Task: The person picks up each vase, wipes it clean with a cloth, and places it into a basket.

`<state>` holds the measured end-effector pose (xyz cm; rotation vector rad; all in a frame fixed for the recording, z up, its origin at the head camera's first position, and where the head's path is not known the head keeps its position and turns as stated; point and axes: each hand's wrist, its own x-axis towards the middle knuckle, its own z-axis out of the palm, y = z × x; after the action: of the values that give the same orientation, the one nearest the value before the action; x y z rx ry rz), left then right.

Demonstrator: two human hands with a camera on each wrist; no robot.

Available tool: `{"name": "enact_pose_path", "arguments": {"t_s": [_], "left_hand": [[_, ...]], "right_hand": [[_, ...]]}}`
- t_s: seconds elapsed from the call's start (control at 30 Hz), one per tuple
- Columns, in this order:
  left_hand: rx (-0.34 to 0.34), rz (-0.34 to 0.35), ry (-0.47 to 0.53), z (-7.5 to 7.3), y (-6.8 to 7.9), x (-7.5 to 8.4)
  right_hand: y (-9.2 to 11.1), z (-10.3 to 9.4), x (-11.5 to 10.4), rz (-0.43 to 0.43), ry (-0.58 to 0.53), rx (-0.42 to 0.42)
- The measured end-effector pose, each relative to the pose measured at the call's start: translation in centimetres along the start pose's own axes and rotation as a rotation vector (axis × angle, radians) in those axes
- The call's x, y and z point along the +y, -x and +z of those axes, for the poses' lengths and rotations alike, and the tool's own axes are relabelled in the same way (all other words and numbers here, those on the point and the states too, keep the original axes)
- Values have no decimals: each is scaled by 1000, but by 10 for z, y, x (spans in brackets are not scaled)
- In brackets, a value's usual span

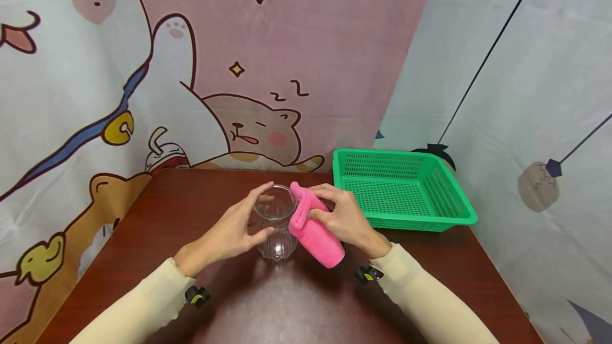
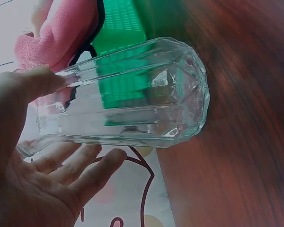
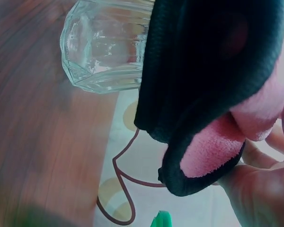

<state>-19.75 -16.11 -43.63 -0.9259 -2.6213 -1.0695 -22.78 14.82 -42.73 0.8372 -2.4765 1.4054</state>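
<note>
A clear ribbed glass vase (image 1: pixel 277 238) stands upright on the table in front of me. My left hand (image 1: pixel 234 225) holds it from the left, thumb on the near side and fingertips up by the rim. In the left wrist view the thumb lies across the neck of the vase (image 2: pixel 132 94), with the other fingers loosely spread along its far side. To the right, my right hand (image 1: pixel 345 215) grips a folded pink cloth (image 1: pixel 317 238) right beside the vase rim. Dark edging (image 3: pixel 203 71) on the cloth fills much of the right wrist view and hides part of the vase.
A green plastic basket (image 1: pixel 406 225) with slotted sides sits at the back right of the dark red-brown table (image 1: pixel 287 312). Behind the table hangs a cartoon-printed curtain (image 1: pixel 334 41). A pale printed sheet (image 1: pixel 526 94) runs along the right side.
</note>
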Motion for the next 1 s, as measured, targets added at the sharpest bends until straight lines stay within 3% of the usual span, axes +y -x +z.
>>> {"name": "enact_pose_path", "arguments": {"t_s": [0.2, 0.43, 0.63, 1.0], "left_hand": [[30, -13, -60, 0, 0, 5], [114, -96, -166, 1, -4, 19], [184, -175, -176, 11, -8, 27], [211, -193, -177, 18, -9, 34]], "right_hand": [[4, -4, 2, -10, 16, 3], [8, -6, 4, -1, -3, 14], [12, -8, 5, 14, -9, 18], [16, -6, 11, 32, -21, 21]]}}
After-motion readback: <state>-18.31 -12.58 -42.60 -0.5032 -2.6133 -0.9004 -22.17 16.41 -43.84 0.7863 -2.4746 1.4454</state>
